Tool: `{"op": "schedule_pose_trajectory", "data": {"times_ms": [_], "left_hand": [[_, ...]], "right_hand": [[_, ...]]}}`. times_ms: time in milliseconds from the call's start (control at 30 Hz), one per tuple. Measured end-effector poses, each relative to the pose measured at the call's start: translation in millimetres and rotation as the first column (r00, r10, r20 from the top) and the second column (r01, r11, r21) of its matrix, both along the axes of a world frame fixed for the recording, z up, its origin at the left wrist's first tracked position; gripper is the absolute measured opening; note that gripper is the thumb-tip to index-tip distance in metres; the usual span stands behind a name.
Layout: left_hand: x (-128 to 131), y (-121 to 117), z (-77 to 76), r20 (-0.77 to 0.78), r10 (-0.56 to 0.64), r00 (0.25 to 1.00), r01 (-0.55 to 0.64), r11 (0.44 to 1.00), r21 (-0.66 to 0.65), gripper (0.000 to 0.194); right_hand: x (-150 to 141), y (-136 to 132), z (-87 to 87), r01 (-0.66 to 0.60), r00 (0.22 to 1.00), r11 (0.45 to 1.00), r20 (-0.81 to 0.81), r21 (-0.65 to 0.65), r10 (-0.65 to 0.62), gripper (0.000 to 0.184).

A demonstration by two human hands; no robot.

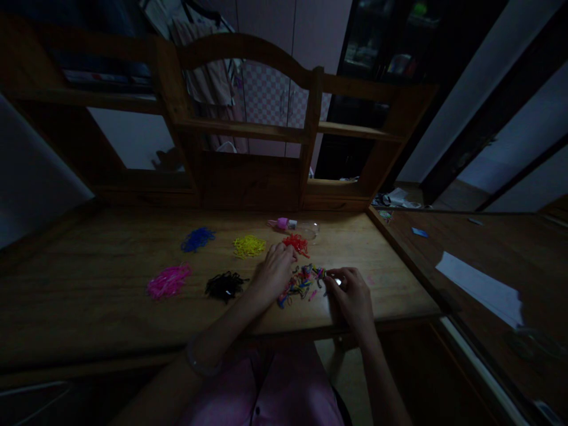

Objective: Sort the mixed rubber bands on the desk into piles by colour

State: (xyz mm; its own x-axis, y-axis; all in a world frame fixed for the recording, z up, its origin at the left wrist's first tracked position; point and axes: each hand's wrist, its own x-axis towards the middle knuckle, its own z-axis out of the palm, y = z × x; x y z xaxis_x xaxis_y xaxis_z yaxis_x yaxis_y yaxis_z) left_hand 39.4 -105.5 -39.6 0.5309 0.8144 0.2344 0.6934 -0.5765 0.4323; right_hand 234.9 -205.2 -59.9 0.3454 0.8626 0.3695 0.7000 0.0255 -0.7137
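Observation:
My left hand (278, 265) reaches to the near edge of a pile of red rubber bands (296, 244), its fingers bent together and pointing down. Whatever those fingertips hold, if anything, is hidden. Beneath and right of it lies a loose heap of mixed-colour rubber bands (302, 283). At that heap's right side, my right hand (351, 289) pinches with thumb and fingers, but I cannot make out what is between them. Sorted piles lie further left: yellow bands (248, 246), black bands (225, 286), blue bands (197, 239) and pink bands (168, 281).
Behind the red pile, a clear bottle (308, 229) with a pink cap lies on its side on the wooden desk (110, 307). A wooden shelf frame (251, 183) rises at the back. White paper (481, 287) rests on the side surface at right.

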Motion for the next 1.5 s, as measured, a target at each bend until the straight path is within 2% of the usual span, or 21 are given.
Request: {"op": "schedule_pose_trajectory", "data": {"times_ms": [167,233,367,500,600,700,867,1067,1167,1267,1367,1500], "left_hand": [[-0.2,-3.8,1.5,-0.017,-0.028,0.999,0.028,1.0,0.011,0.008],[0.7,-6.7,-0.4,-0.033,-0.025,0.999,0.025,1.0,0.015,0.008],[5.2,-10.3,-2.8,-0.075,-0.02,0.997,0.022,1.0,0.02,0.01],[9.5,-14.4,2.3,-0.127,-0.025,0.992,0.03,0.999,0.034,0.017],[10.8,-19.2,7.1,-0.15,-0.034,0.988,0.042,0.998,0.054,0.024],[12.0,-22.9,7.9,-0.162,-0.029,0.986,0.04,0.997,0.059,0.028],[17.1,-24.1,1.6,-0.136,-0.004,0.991,0.011,0.999,0.048,0.035],[22.2,-21.4,-4.2,-0.04,-0.028,0.999,0.028,1.0,-0.007,0.045],[20.4,-14.5,-4.8,0.044,-0.024,0.999,0.026,0.998,-0.049,0.04],[12.7,-1.6,0.0,0.161,0.002,0.987,0.014,0.995,-0.1,0.027],[-6.1,10.0,12.3,0.29,0.055,0.956,-0.008,0.987,-0.161,0.023],[-55.7,6.1,28.1,0.435,0.158,0.887,-0.065,0.973,-0.219,0.027]], "right_hand": [[-4.3,0.7,-4.6,0.053,0.992,0.998,0.113,-0.031,-0.05,0.02],[-3.8,-0.3,-6.9,0.081,0.992,0.996,0.103,-0.02,-0.079,0.019],[0.7,-1.9,-7.4,0.068,0.992,0.998,-0.106,-0.003,-0.067,0.02],[5.8,-5.3,-0.3,0.051,0.948,0.996,-0.319,0.074,-0.025,0.023],[10.9,-15.5,6.7,-0.044,0.92,0.999,-0.39,-0.008,0.037,0.032],[15.3,-29.4,10.6,-0.132,0.947,0.984,-0.308,-0.123,0.089,0.028],[8.2,-37.8,10.5,-0.225,0.974,0.971,-0.057,-0.081,0.22,0.016],[-6.5,-26.4,9.8,-0.202,0.969,0.969,0.116,-0.141,0.219,0.016],[-7.6,-21.8,10.8,-0.205,0.973,0.972,0.085,-0.113,0.215,0.017],[-4.6,-20.0,13.8,-0.233,0.972,0.97,0.014,-0.066,0.234,0.019],[-0.7,-18.7,17.9,-0.243,0.969,0.97,-0.034,-0.01,0.243,0.022],[-6.2,-15.1,25.8,-0.232,0.97,0.973,-0.07,0.015,0.233,0.021]]}}
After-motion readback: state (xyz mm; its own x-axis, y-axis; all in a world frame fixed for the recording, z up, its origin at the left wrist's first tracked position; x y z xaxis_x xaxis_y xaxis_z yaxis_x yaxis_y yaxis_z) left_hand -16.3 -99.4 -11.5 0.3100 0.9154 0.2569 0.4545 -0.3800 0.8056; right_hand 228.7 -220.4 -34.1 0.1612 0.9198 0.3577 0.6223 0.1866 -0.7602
